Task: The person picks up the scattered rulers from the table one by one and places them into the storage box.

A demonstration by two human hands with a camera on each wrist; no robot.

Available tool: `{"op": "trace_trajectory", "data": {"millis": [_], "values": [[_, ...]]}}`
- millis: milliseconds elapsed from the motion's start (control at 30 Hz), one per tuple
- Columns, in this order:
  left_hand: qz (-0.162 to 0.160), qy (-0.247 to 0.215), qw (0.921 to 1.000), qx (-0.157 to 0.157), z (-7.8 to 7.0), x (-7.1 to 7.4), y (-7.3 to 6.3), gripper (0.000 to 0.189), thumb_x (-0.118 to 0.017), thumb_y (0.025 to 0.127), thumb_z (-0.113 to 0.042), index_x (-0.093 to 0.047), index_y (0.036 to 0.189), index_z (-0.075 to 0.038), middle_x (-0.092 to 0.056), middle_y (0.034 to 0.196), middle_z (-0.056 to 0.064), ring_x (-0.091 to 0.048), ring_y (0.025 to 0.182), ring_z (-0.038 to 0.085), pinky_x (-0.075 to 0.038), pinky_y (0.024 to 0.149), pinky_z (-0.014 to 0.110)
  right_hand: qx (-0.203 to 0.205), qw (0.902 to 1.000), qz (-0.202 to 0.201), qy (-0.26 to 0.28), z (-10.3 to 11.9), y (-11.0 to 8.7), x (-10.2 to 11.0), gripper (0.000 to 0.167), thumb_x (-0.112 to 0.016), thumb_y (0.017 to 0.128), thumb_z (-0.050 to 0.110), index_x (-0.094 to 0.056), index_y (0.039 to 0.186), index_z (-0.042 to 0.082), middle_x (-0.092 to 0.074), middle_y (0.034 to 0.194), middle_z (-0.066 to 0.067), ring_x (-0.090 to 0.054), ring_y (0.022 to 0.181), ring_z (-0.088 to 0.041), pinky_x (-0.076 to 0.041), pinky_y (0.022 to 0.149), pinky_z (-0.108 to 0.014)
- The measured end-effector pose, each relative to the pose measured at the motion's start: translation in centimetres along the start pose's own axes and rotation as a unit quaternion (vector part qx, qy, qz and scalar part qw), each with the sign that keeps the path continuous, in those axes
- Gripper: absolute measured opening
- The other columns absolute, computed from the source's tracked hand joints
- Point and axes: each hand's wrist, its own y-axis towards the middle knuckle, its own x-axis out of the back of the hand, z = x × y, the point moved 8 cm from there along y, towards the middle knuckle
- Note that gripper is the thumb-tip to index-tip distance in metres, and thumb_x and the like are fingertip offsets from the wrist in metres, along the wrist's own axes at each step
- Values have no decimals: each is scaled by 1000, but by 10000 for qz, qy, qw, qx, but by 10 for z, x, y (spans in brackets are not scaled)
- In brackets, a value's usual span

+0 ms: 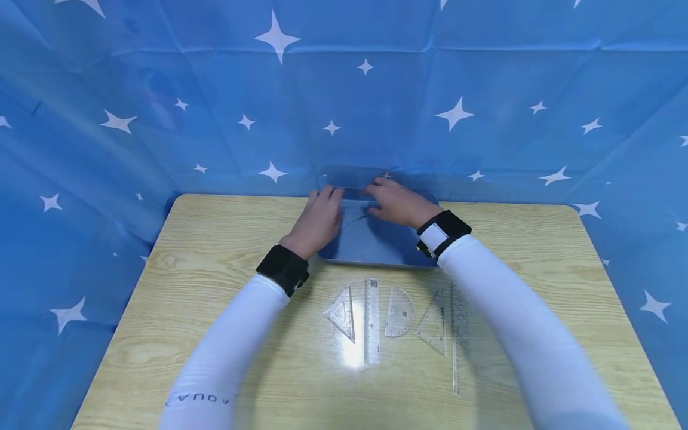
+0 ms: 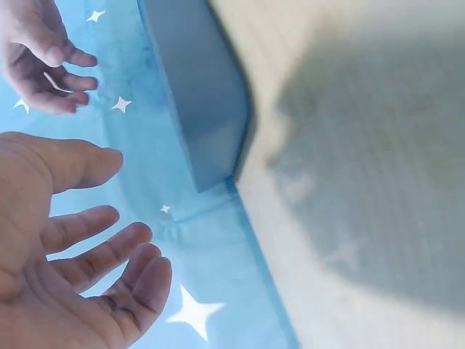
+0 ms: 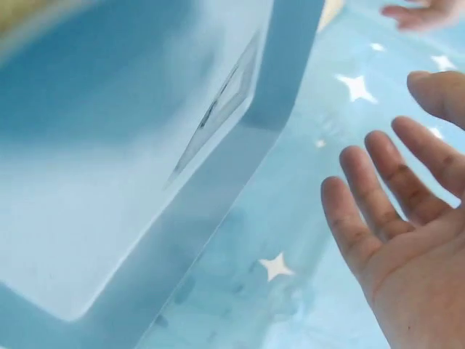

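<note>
A blue rectangular tray [image 1: 384,248] stands at the far edge of the table. My left hand [image 1: 318,220] is over its left side, fingers loosely bent and holding nothing; the left wrist view shows that hand [image 2: 87,254] just off the tray wall [image 2: 203,94]. Over the tray's far right part reaches my right hand [image 1: 398,200]. Its fingers are spread and relaxed in the right wrist view, where the hand [image 3: 407,218] is outside the tray rim with nothing in it. Inside the tray, near a corner, lies a clear set square [image 3: 200,142].
In front of the tray lie clear plastic tools: a small set square [image 1: 340,313], a short ruler [image 1: 372,322], a protractor [image 1: 400,312], a larger set square [image 1: 434,328] and a long thin strip [image 1: 455,358]. A blue star-patterned cloth [image 1: 376,89] hangs behind the table [image 1: 177,286].
</note>
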Motion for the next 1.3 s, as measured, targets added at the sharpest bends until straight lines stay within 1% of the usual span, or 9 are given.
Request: {"op": "trace_trajectory", "data": {"millis": [233, 300, 467, 633, 767, 900, 1000, 1133, 1300], "values": [[-457, -668, 9962, 319, 16, 16, -50, 57, -66, 99, -9, -43, 149, 7, -53, 142, 26, -49, 128, 38, -35, 107, 48, 374, 9986, -320, 172, 14, -28, 5, 44, -66, 102, 19, -57, 143, 6, -56, 134, -15, -60, 114, -28, -53, 92, -42], [-561, -712, 9951, 395, 19, 17, -66, 57, -67, 98, -9, -45, 148, 7, -54, 139, 26, -50, 124, 39, -37, 105, 48, 459, 9974, -370, 418, 19, -37, 5, 44, -66, 102, 21, -57, 144, 9, -56, 137, -12, -59, 118, -27, -53, 93, -42], [-772, -698, 9932, 519, 20, 14, -106, 52, -69, 97, -10, -51, 143, 6, -57, 132, 25, -51, 112, 39, -46, 98, 47, 790, 9907, -505, 982, 32, -60, 3, 45, -68, 101, 23, -57, 144, 15, -55, 144, -8, -53, 136, -28, -49, 107, -48], [-804, -802, 9913, 665, 18, 3, -135, 50, -73, 95, -11, -55, 138, 6, -59, 129, 24, -54, 110, 39, -50, 93, 47, 1215, 9831, -752, 1141, 46, -80, -1, 40, -70, 100, 22, -62, 139, 15, -59, 141, -6, -55, 135, -27, -48, 108, -48], [-559, -1092, 9894, 776, 13, -9, -144, 50, -74, 95, -14, -56, 137, 6, -59, 130, 24, -56, 114, 38, -52, 95, 47, 1562, 9771, -1051, 986, 57, -95, -7, 35, -72, 98, 21, -67, 132, 14, -64, 134, -5, -60, 129, -24, -51, 105, -45], [-165, -1210, 9900, 704, 3, -22, -149, 55, -78, 92, -22, -58, 135, 6, -60, 126, 22, -57, 112, 37, -51, 96, 47, 1994, 9702, -1200, 678, 73, -106, -19, 35, -76, 95, 21, -68, 128, 12, -67, 130, -5, -63, 124, -24, -53, 104, -42], [100, -1277, 9901, 575, -7, -29, -153, 62, -83, 88, -32, -59, 132, 6, -59, 121, 20, -55, 109, 36, -50, 94, 46, 2348, 9647, -1105, 445, 86, -110, -33, 35, -78, 92, 18, -69, 125, 9, -67, 128, -6, -63, 122, -24, -53, 104, -40], [468, -1322, 9892, 437, -18, -41, -157, 65, -86, 83, -44, -60, 123, 1, -54, 107, 12, -49, 98, 29, -46, 85, 39, 2708, 9592, -787, 219, 102, -109, -55, 29, -78, 92, 19, -72, 120, 9, -69, 124, -3, -64, 117, -21, -54, 102, -38], [652, -955, 9929, 284, -23, -53, -160, 74, -87, 74, -58, -57, 113, -4, -45, 95, 5, -40, 87, 22, -38, 75, 32, 3044, 9510, -510, -196, 118, -110, -78, 29, -76, 93, 23, -75, 121, 13, -71, 126, -1, -64, 120, -20, -51, 105, -38]]}}
